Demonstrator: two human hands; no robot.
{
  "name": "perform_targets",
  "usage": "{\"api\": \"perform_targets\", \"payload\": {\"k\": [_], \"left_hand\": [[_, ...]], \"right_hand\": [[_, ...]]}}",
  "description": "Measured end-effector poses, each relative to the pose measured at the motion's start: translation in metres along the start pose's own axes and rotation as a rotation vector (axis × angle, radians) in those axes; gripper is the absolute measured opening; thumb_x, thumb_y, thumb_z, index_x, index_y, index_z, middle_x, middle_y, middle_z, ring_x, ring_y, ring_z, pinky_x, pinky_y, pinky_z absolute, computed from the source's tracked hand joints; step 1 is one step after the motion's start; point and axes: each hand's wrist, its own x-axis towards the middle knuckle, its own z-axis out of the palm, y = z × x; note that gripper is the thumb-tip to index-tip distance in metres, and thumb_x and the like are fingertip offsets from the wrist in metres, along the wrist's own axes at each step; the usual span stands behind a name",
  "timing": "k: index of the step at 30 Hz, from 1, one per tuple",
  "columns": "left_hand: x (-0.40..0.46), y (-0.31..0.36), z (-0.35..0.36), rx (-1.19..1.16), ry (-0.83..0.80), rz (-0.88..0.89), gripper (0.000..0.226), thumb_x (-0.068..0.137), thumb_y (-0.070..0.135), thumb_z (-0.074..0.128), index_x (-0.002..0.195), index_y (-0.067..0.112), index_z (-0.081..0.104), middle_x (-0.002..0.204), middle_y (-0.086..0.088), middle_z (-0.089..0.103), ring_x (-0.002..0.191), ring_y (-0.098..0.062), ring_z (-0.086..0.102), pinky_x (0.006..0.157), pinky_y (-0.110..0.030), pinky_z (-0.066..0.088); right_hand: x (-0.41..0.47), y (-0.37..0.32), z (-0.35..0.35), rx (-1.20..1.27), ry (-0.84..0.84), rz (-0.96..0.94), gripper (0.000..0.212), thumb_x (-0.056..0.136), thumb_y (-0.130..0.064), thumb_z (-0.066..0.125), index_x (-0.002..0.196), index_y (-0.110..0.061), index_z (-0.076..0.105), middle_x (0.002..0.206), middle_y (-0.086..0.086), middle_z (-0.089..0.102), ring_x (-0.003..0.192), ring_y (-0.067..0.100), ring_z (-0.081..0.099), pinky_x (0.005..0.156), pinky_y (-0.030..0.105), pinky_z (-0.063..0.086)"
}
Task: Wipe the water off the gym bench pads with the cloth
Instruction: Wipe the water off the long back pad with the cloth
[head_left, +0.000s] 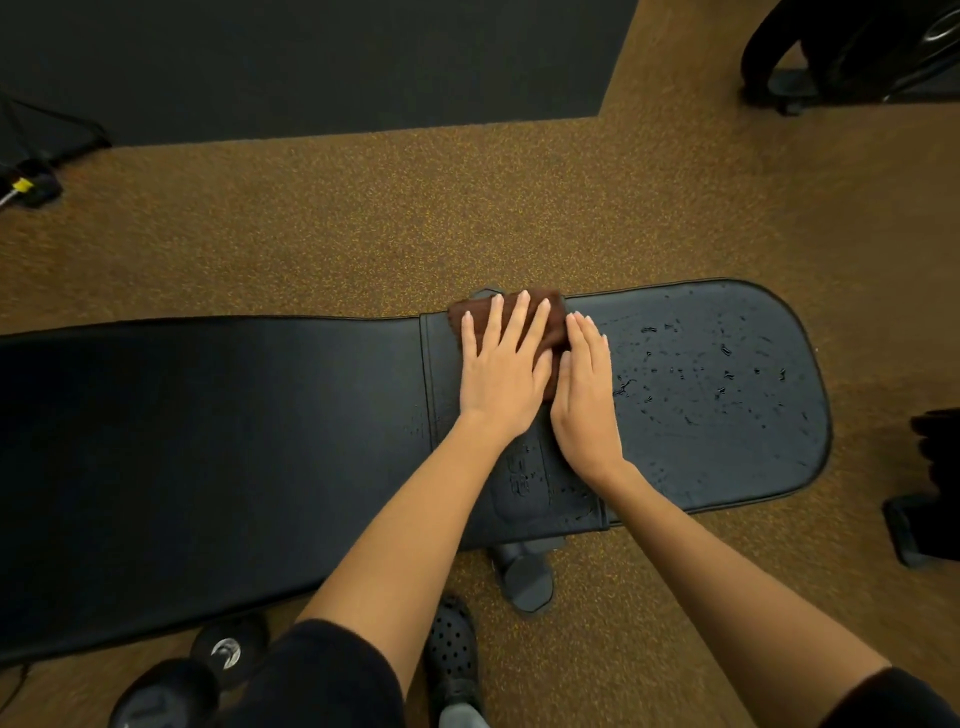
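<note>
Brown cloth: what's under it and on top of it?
On the folded brown cloth: left hand flat, right hand overlapping its edge. Under: the shorter black vinyl bench pad. Water beneath is hidden.

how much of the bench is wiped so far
The long pad on the left shows no droplets, so it looks done. In hand: the left hand and right hand press the brown cloth flat at the far near-joint edge of the short pad. Left: droplets over most of it.

Gym, padded bench, dumbbell, rubber flooring
</note>
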Motion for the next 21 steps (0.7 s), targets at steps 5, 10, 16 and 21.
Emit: {"api": "perform_targets", "payload": {"k": [5,10,16,21], "left_hand": [[-0.003,-0.006,0.002,0.052,0.024,0.095,0.057,0.098,0.044,0.013,0.152,0.024,0.012,0.16,-0.003,0.012,0.147,-0.029,0.007,0.116,-0.056,0.007],[-0.035,-0.025,0.012,0.038,0.045,0.305,0.055,0.1,0.046,0.02,0.151,0.027,0.02,0.159,0.002,0.018,0.147,-0.025,0.01,0.117,-0.053,0.009],[-0.009,-0.014,0.01,-0.011,0.081,0.094,0.055,0.098,0.045,0.016,0.151,0.03,0.019,0.159,0.001,0.018,0.147,-0.025,0.011,0.117,-0.053,0.007],[-0.023,0.002,0.016,0.021,0.112,0.206,0.055,0.099,0.045,0.023,0.15,0.025,0.024,0.157,-0.002,0.023,0.146,-0.03,0.013,0.115,-0.058,0.012]], "right_hand": [[0.005,-0.002,-0.013,-0.251,0.115,0.039,0.05,0.104,-0.027,0.023,0.145,-0.004,0.041,0.151,0.009,0.042,0.146,0.024,0.027,0.122,0.049,0.008],[0.007,0.022,-0.029,-0.47,0.048,0.025,0.047,0.104,-0.03,0.027,0.144,-0.013,0.045,0.152,0.004,0.042,0.146,0.027,0.026,0.118,0.06,0.007],[0.006,0.038,-0.04,-0.448,-0.048,-0.046,0.049,0.104,-0.034,0.027,0.149,-0.018,0.037,0.156,0.001,0.034,0.148,0.026,0.02,0.118,0.059,0.007],[0.006,0.039,-0.039,-0.366,-0.047,-0.037,0.047,0.103,-0.025,0.027,0.148,-0.017,0.039,0.157,0.0,0.033,0.149,0.024,0.018,0.119,0.058,0.004]]}}
